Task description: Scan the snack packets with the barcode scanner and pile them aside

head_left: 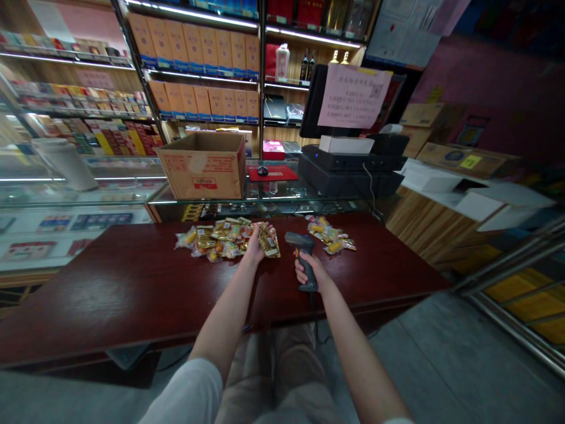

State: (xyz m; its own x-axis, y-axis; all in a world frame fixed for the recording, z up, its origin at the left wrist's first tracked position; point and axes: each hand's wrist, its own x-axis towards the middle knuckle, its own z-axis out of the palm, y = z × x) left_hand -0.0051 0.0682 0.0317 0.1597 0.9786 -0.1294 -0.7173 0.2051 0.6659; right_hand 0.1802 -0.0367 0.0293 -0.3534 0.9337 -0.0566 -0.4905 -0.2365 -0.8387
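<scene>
Head view: right hand (306, 272) grips scanner (296, 239), left (255, 246) on packets (225, 238), probably snacks.

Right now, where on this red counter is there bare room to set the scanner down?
Bare counter runs left of the left packet pile. A smaller patch lies right of the right pile. It's crowded between the piles, around your left hand and the scanner in your right hand.

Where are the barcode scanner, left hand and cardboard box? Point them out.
barcode scanner (308, 270), head view, on its grip
left hand (255, 249), head view, on its back
cardboard box (200, 172), head view, on its front wall
</scene>
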